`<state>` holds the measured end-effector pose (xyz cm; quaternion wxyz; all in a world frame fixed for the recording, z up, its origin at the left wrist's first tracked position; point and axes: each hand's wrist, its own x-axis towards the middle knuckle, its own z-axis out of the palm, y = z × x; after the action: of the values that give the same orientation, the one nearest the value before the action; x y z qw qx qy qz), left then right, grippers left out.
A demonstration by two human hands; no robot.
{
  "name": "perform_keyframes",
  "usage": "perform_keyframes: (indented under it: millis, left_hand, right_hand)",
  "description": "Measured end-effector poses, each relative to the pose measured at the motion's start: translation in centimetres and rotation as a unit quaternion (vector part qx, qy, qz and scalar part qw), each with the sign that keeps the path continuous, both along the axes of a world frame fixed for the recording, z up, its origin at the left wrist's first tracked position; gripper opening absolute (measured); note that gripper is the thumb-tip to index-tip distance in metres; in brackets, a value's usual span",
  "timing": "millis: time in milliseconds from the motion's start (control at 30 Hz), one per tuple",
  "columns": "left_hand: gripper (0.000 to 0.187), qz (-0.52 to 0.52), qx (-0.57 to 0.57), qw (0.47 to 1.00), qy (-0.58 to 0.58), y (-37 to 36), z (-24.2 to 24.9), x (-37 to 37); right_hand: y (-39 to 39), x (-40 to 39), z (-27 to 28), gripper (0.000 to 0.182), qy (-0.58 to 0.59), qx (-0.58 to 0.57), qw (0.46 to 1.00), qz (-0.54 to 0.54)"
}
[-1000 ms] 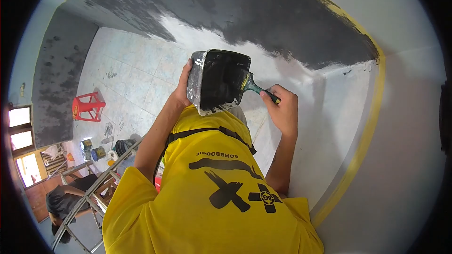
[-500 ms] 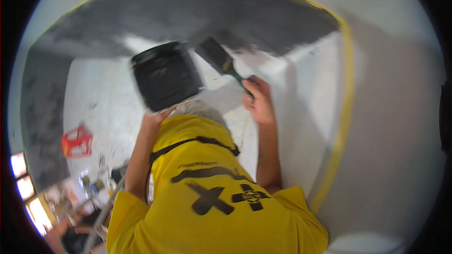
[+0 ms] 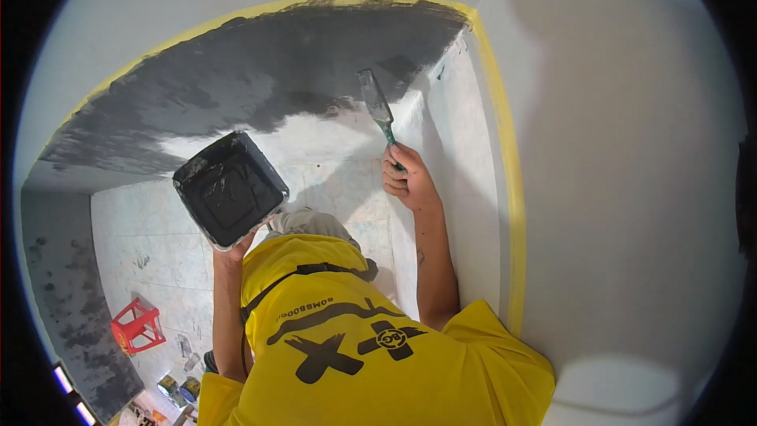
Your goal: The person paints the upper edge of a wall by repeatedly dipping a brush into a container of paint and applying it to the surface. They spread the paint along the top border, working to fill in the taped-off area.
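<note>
My right hand (image 3: 406, 176) is closed round the green handle of a flat paintbrush (image 3: 376, 99). The brush head points up and away, coated in dark grey, and overlaps the lower edge of the dark grey coat (image 3: 260, 63) on the wall. On the left, my left hand (image 3: 235, 248) grips a square black tub (image 3: 233, 189) from below, its fingers mostly hidden by it. Dark, wet-looking paint lies inside the tub, and pale smears mark its rim. Tub and brush are held apart, in front of my yellow shirt (image 3: 331, 339).
Yellow tape (image 3: 505, 150) borders the coated area along the top and down the right side. Beneath the coat the wall is whitish. A red plastic stool (image 3: 139, 325) is on the pale tiled floor (image 3: 169, 268) at left, with several cans (image 3: 188, 390) nearer the bottom edge.
My view has shifted, so the tub shows lower and further left. The brush has turned and now shows narrower, pointing more upright. Both hands keep their hold.
</note>
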<state>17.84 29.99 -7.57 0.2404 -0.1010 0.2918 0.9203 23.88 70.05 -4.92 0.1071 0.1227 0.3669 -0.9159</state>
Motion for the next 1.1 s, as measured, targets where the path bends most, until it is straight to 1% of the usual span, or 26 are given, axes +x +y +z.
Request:
perform_keyframes:
  millis: [67, 167, 267, 400, 500, 600, 733, 800, 1000, 1100]
  left_hand:
    - [0.065, 0.000, -0.002, 1.000, 0.004, 0.1, 0.4, 0.2]
    - [0.065, -0.003, -0.004, 1.000, 0.011, 0.4, 0.7, 0.4]
    - [0.065, -0.002, -0.006, 1.000, 0.015, 0.7, 1.2, 0.4]
    - [0.064, 0.005, -0.004, 1.000, 0.020, 1.1, 2.0, 0.2]
    - [0.064, 0.011, -0.001, 1.000, 0.028, 1.6, 3.0, 0.0]
    - [0.063, 0.018, 0.002, 0.999, 0.037, 2.1, 3.9, -0.1]
    - [0.063, 0.028, 0.004, 0.999, 0.046, 2.3, 4.9, -0.2]
    - [0.063, 0.030, 0.004, 0.998, 0.050, 2.5, 5.2, -0.2]
    - [0.062, 0.035, 0.002, 0.998, 0.058, 2.9, 5.7, -0.4]
    - [0.062, 0.040, 0.004, 0.998, 0.055, 2.9, 5.8, -0.3]
  right_hand:
    - [-0.4, 0.0, -0.6, 0.035, 0.019, -0.077, 0.997, 0.022]
    - [-0.5, 0.0, -0.9, 0.039, 0.002, -0.092, 0.996, -0.018]
    - [0.4, 0.2, -2.0, 0.042, -0.052, -0.046, 0.996, -0.056]
    - [0.4, 0.9, -3.9, 0.040, -0.103, 0.064, 0.989, -0.089]
    - [0.2, 1.0, -5.7, 0.039, -0.158, 0.072, 0.979, -0.102]
    - [0.8, 0.3, -7.5, 0.041, -0.186, 0.096, 0.970, -0.121]
    - [2.0, -1.5, -8.6, 0.041, -0.203, 0.099, 0.957, -0.181]
    - [2.6, -2.6, -8.4, 0.040, -0.193, 0.111, 0.952, -0.207]
    - [1.3, -2.5, -1.1, 0.042, -0.088, 0.171, 0.949, -0.251]
    - [1.1, -1.9, 0.8, 0.042, -0.035, 0.193, 0.938, -0.287]
